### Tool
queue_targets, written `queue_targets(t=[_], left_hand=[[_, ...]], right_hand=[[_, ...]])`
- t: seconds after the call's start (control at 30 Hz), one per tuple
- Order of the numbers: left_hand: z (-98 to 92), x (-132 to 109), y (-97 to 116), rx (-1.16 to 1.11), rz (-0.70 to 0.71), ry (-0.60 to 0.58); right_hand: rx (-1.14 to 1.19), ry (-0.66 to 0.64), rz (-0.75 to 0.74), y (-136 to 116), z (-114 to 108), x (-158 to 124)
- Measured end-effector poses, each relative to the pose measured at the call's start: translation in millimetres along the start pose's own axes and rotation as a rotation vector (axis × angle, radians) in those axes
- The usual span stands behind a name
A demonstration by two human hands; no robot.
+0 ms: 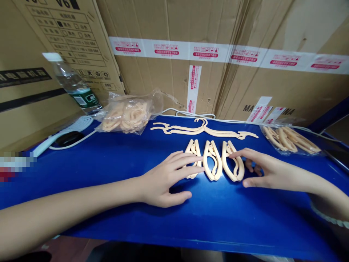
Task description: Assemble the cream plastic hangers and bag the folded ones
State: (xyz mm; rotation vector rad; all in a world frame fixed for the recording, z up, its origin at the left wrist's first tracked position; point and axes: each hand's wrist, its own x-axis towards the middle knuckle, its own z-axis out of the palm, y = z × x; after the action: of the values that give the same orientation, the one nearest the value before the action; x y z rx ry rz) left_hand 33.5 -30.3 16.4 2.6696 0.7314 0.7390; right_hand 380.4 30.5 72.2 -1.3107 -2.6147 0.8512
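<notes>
Three folded beige hangers lie side by side on the blue table. My left hand is over the left folded hanger, partly hiding it, with its fingers spread and their tips near the middle folded hanger. At the right folded hanger, my right hand has its index fingertip on or just over the upper part, the thumb stretched out and the other fingers bent. Neither hand grips anything. Behind the row lie unfolded beige hangers, overlapping, hooks pointing away.
A clear bag of folded hangers lies at the back left, another bag at the right. A water bottle, a white handheld paddle-shaped thing and a black oval object are at the left. Cardboard boxes wall the back; a white cable runs along them.
</notes>
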Motion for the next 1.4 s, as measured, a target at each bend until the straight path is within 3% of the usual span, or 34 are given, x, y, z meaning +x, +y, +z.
queue_targets(t=[0.17, 0.3, 0.77, 1.0, 1.4], left_hand=[[-1.2, 1.2, 3.0, 0.098, -0.042, -0.191], [-1.6, 3.0, 4.5, 0.113, -0.022, -0.218], [2.3, 1.2, 3.7, 0.15, -0.076, -0.109], [2.6, -2.8, -3.3, 0.068, -0.236, 0.001], [7.2, -2.1, -9.5, 0.074, -0.28, 0.095]], right_hand=[[-0.131, -0.001, -0.094, -3.3, 4.4, 1.0], [-0.164, 0.009, -0.129, -6.3, 9.1, 4.6], [-0.301, 0.203, -0.272, -8.9, 30.8, 17.8], [-0.297, 0.217, -0.3, -9.4, 27.6, 18.3], [-0.286, 0.185, -0.307, -8.5, 25.8, 18.4]])
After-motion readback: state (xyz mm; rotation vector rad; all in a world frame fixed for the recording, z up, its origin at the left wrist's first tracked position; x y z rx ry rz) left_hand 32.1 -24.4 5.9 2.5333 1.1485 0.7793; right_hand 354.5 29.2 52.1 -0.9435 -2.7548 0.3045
